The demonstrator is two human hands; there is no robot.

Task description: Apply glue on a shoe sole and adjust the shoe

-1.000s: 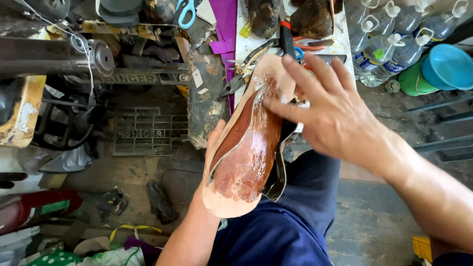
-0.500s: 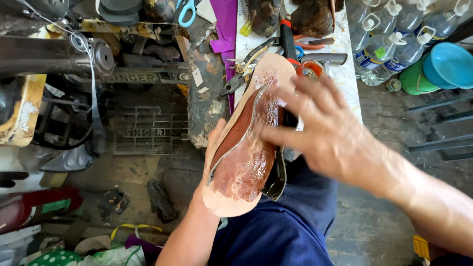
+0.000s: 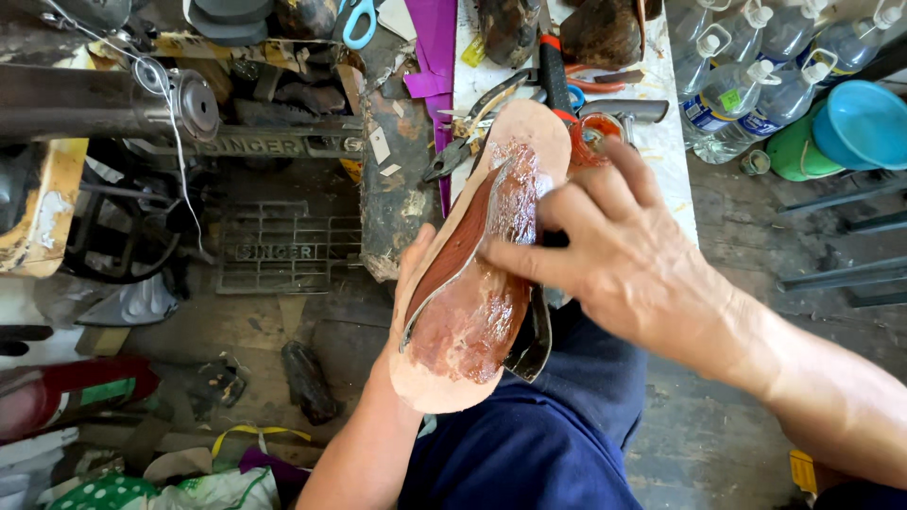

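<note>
A narrow white worktable [image 3: 666, 161], stained and scratched, is seen just beyond the fingertips [image 3: 619, 156] of the right hand. On it, past the fingers, a hammer with a black and orange handle [image 3: 553, 71], grey metal pliers [image 3: 468, 142], two dark brown lumps of leather [image 3: 605, 33] and a purple sheet [image 3: 436, 38] are laid. Clear plastic bottles [image 3: 732, 90] are stood on the wooden floor [image 3: 718, 444] beside it.

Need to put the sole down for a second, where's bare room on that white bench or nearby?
Little room on the white bench: pliers, a hammer and shoes crowd its far end. The barest strip is its right edge, beside the plastic bottles. The floor planks right of the knee are open. The left hand cradles the sole; the right hand presses it.
</note>
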